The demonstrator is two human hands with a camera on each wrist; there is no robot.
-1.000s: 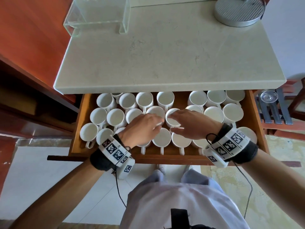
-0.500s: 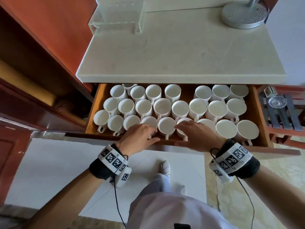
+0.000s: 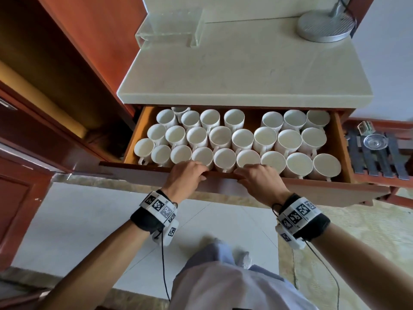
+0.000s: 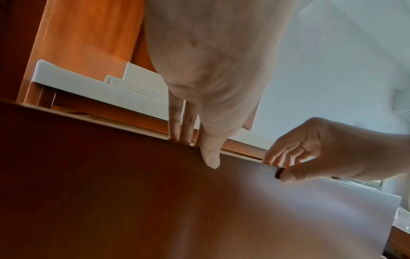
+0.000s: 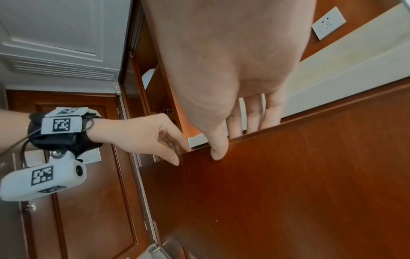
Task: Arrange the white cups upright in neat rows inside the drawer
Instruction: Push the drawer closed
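Several white cups (image 3: 242, 139) stand upright in three rows inside the open wooden drawer (image 3: 324, 191), mouths up, handles toward me. The back row has a gap near its middle. My left hand (image 3: 196, 173) grips the top edge of the drawer front, just left of centre. In the left wrist view its fingers (image 4: 177, 129) reach over the edge and the thumb presses the front panel (image 4: 133, 192). My right hand (image 3: 243, 176) grips the same edge just right of centre, fingers (image 5: 252, 119) behind the panel (image 5: 288, 175) and thumb on its face. Neither hand holds a cup.
A pale stone countertop (image 3: 245, 70) overhangs the drawer's back, carrying a clear acrylic box (image 3: 169, 30) and a round metal base (image 3: 324, 27). A dark wood cabinet (image 3: 67, 86) stands at the left. A slatted rack with a glass (image 3: 375, 142) sits at the right. Below lies the tiled floor.
Both hands have drawn back from the cups in the middle of the drawer to its front edge and taken hold of it. The view has pulled back and shows all three rows.
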